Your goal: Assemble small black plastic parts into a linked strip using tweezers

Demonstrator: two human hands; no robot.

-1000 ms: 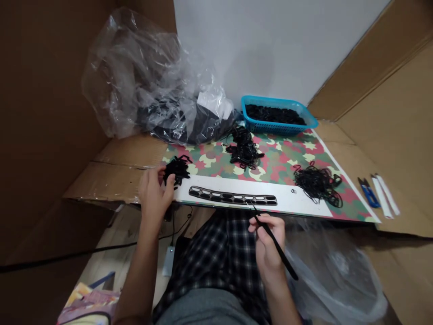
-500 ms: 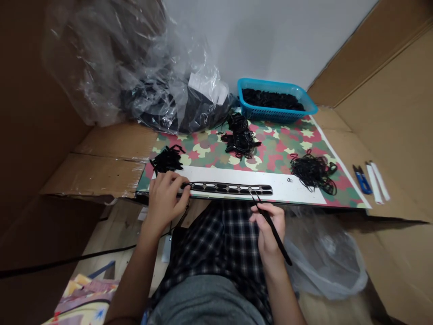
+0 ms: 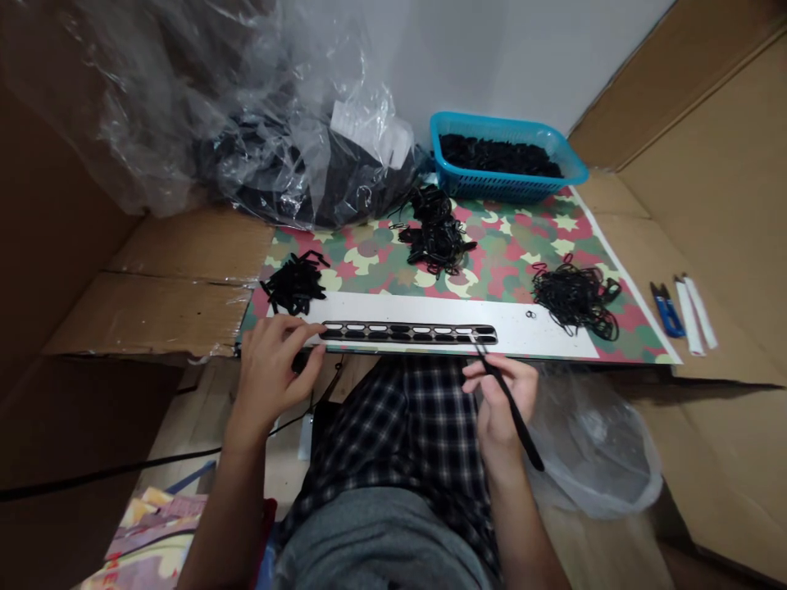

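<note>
On the white strip [image 3: 547,328] | black elastic loops [image 3: 406,332] | flat, end-to-end row

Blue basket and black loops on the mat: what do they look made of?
The basket looks like moulded plastic, glossy bright blue, with rows of small holes in its wall. The black loops look like matte rubber or elastic: thin strands curving in a loose tangle. Which of those cannot be told from here.
</note>
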